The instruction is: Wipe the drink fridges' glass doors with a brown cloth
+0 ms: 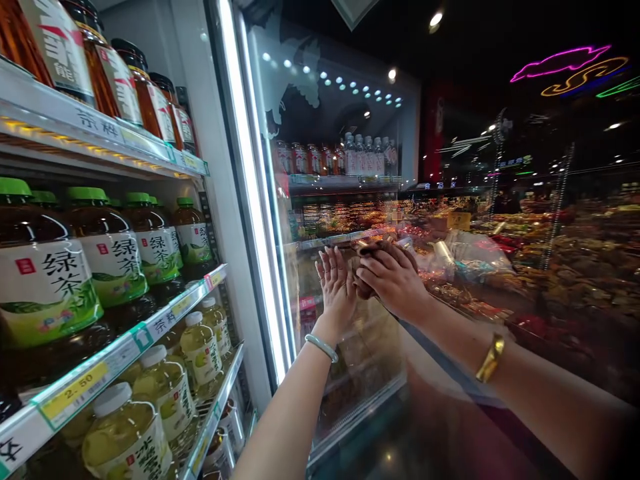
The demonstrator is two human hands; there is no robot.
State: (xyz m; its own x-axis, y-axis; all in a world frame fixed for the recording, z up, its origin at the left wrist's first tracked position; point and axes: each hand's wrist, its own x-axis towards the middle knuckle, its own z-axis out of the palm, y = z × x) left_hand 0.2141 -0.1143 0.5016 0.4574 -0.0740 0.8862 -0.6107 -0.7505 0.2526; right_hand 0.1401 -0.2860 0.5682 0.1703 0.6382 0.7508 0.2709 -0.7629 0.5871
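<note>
We press our flat, open left hand [336,288] against the rigid, slick, breakable glass door [345,220] near its lit hinge edge, while our right hand [395,280] clasps a soft brown cloth [370,252] there.

The glass door [345,220] is looking smooth and glossy, mirroring the shop lights. The cloth [373,257] under the right hand [395,280] is looking dark and soft. Clear plastic bottles [115,267] are shining, their paper labels matt. The left wrist's bangle [321,347] is gleaming, polished.
</note>
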